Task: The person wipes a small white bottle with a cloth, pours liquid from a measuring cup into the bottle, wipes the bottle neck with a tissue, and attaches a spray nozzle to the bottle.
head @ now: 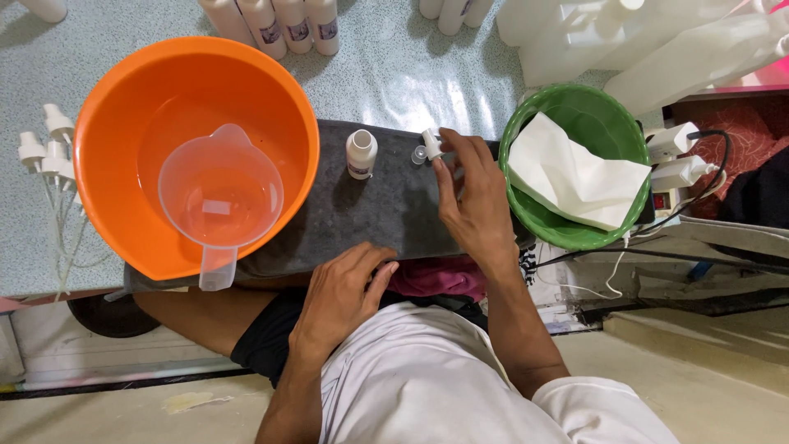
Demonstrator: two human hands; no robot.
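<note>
The right hand (470,193) is raised over the dark grey mat (386,210) on the bench (386,78). Its fingertips (448,140) pinch a small white spray cap (431,144); the hand is narrow and closed on that cap. A small clear cap (419,154) lies on the mat just beside the spray cap, to its left in view. Whether it touches the fingers cannot be told.

A small white bottle (361,153) stands upright on the mat, its mouth open, near the right hand but apart from it.

The left hand (345,296) rests palm down at the near edge of the mat, fingers loosely curled, and it holds nothing.

An orange basin (115,115) sits at the left end of the mat and holds a shallow layer of liquid. A clear measuring jug (220,197) stands inside the basin, with its handle over the near rim.

A green bowl (604,111) sits at the right end of the mat and contains a folded white cloth (575,177).

Several white spray pumps with long tubes (49,152) lie on the bench left of the basin. A row of white bottles (283,25) stands at the far edge of the bench. Large white jerrycans (649,41) stand behind the green bowl.
</note>
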